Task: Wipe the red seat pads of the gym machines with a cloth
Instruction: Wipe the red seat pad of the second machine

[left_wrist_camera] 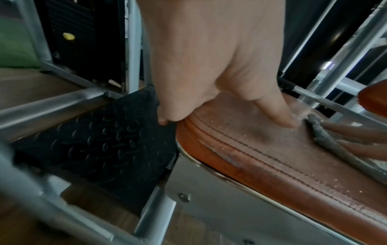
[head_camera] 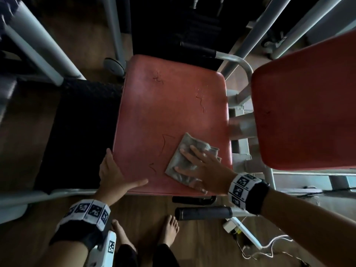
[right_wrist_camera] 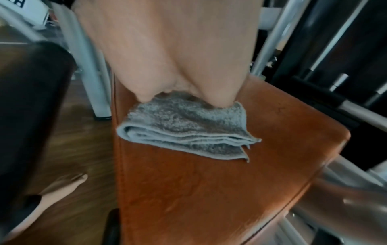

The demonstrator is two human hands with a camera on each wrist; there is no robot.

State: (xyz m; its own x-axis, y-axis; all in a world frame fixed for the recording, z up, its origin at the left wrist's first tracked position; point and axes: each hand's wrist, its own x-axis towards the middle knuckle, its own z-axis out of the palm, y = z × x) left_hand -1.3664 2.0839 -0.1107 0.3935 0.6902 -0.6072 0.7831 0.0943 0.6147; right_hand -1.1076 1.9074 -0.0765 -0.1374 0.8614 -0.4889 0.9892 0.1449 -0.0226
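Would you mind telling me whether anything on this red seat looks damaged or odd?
Yes. The red seat pad has cracked, torn lines in its cover: one near the far edge, one toward its right side, more beside the grey cloth. The left wrist view shows pale specks along the stitched edge and a scuffed patch on its side. Nothing looks spilled.
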